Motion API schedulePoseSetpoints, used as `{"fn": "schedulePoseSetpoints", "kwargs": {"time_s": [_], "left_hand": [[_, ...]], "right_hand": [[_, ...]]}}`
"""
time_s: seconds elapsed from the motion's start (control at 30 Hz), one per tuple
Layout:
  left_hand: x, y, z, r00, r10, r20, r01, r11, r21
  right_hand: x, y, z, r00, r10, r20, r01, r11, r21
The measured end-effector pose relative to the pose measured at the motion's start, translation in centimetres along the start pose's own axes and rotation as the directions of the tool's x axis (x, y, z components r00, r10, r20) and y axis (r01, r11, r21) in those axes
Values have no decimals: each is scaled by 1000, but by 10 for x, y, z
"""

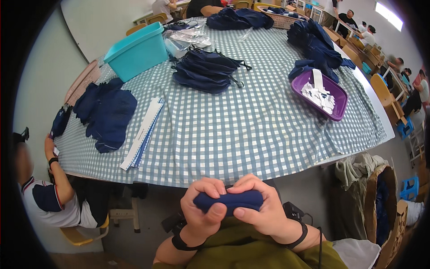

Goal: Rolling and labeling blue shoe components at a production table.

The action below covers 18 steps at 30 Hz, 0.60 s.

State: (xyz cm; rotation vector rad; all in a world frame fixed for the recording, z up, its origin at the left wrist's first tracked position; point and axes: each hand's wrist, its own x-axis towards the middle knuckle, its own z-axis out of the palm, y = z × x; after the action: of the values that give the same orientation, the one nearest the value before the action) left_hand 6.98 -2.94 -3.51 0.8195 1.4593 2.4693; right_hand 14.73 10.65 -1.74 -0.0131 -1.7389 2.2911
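Just off the table's near edge, a tight roll of navy fabric (230, 201) lies level between my two hands. My left hand (200, 207) is closed around its left end, thumb on the near side and fingers over the top. The right end sits in my right hand (268, 207), gripped the same way. Folds run along the roll's length; its inner layers are hidden. Beyond it spreads a table with a blue-and-white checked cloth (210, 143). Middle back on it lies a pile of navy drawstring pouches (204, 71).
Navy fabric pieces (109, 114) and paper strips (143, 134) lie left, near a turquoise bin (139, 51). A purple tray (338, 101) of white labels stands right, below more navy fabric (316, 42). A seated co-worker (49, 197) works at left. An open carton (380, 201) stands right.
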Motion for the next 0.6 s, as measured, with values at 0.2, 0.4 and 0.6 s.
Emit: {"fn": "schedulePoseSetpoints", "kwargs": {"time_s": [0.2,0.4,0.6], "left_hand": [[11,8,1,954,235,184,-278,924,261],[13,10,8,958,217,189,-261,932,251],[21,16,15,906,261,333,-379,850,366]], "right_hand": [[0,-5,-7,982,151,113,-164,980,114],[-13,-11,-6,968,246,48,-249,923,294],[-15,-6,-11,1000,10,-8,-8,988,153]]}}
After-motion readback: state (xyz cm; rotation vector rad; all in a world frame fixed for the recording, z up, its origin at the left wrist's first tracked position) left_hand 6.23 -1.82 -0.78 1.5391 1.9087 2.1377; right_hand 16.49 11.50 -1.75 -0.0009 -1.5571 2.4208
